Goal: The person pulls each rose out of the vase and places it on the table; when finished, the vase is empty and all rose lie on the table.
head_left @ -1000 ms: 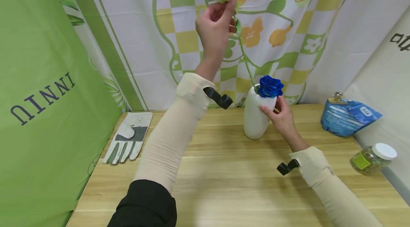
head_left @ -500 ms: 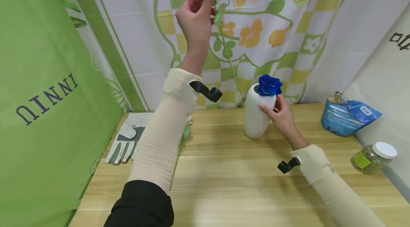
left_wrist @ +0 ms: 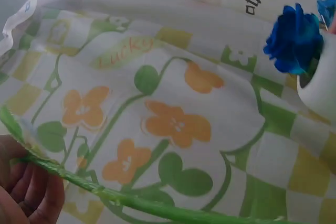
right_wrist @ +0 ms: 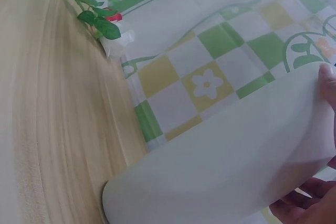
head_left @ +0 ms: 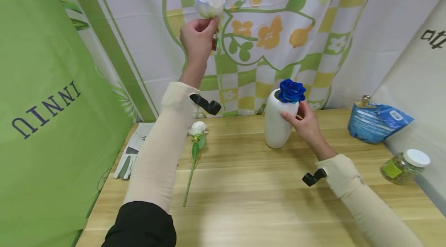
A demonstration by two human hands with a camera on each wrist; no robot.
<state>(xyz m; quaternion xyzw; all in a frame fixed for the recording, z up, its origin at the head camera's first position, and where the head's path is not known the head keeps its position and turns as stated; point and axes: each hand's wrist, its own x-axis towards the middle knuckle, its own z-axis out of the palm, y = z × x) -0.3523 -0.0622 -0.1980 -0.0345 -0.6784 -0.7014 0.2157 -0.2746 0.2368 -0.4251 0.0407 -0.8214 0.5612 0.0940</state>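
Note:
High in front of the curtain, my left hand (head_left: 198,42) pinches a white artificial flower (head_left: 210,4) just below its bloom. Its long green stem (left_wrist: 131,201) crosses the lower part of the left wrist view and hangs down apart from the vase in the head view. My right hand (head_left: 306,125) grips the white vase (head_left: 276,127) near its top right side. The vase stands on the table, tilted slightly, as the right wrist view shows its wall (right_wrist: 210,177) up close. A blue rose (head_left: 292,90) sits in its mouth, its stem hidden inside.
Another white flower (head_left: 197,128) lies on the wooden table (head_left: 251,200), left of the vase. A grey-and-white work glove (head_left: 125,163) is partly behind my left sleeve. At the right are a clipped blue bag (head_left: 374,123) and a lidded jar (head_left: 404,166). A patterned curtain (head_left: 240,84) hangs behind.
The white flower's stem has come out of the vase, and my left hand has carried it left, then lower. The flower on the table has come into view. My right hand stays on the vase.

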